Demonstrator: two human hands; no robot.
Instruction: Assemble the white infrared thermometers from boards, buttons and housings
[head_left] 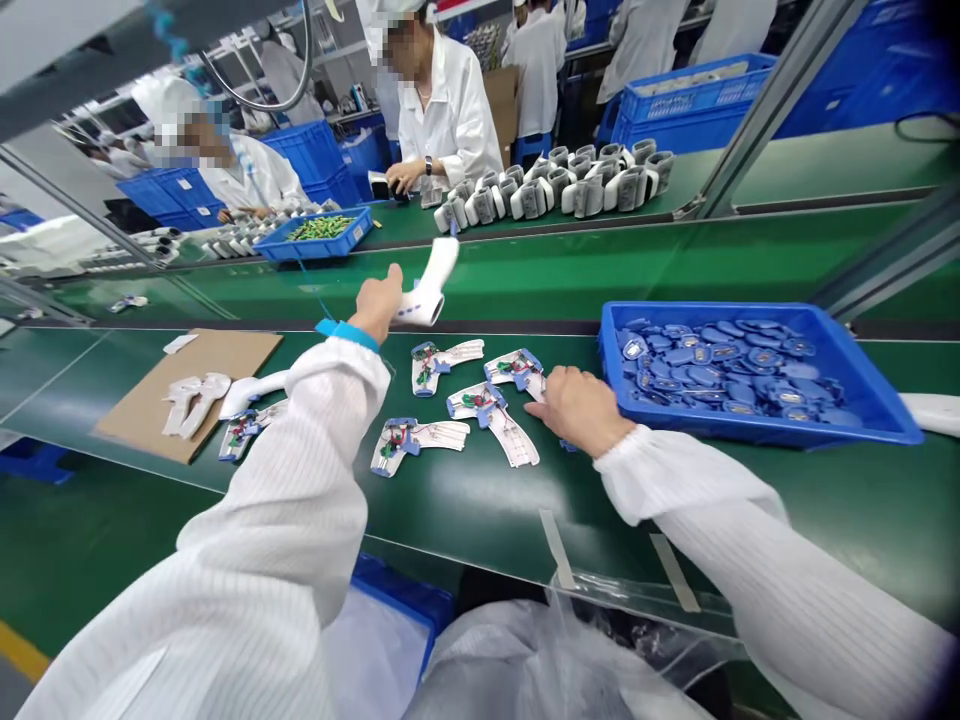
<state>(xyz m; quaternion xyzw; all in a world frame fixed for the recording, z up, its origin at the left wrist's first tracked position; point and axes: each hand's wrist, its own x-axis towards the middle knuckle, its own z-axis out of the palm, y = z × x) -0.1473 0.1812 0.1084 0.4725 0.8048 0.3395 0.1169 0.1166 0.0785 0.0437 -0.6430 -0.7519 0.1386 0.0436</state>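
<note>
Left hand (pixel 379 300) upper center of frame, fingers pinching a white casing (pixel 435 275), lifted over the far edge of the counter (pixel 480 505); casing sticks out right of the fingers, its upper end tilted up and right. Blue band (pixel 349 333) on left wrist. Right hand (pixel 577 408) right of center, low at the counter, fingers curled at the right end of a wired shell (pixel 516 367); can't tell if it grips it, fingertips partly hidden. That shell lies just left of the right hand, below and right of the left hand. Three more close by, center of frame: upper shell (pixel 429 370) below the casing, middle shell (pixel 491 418) just left of the right hand, lower shell (pixel 405 445) farther left and nearer the front edge. Another wired piece (pixel 238 435) sits left of the left forearm, partly hidden by the sleeve. Cardboard sheet (pixel 225 350) at left with white parts (pixel 196 402) on it. Blue tray (pixel 862 368) at right, full of blue pieces (pixel 720 365), just beside the right hand.
</note>
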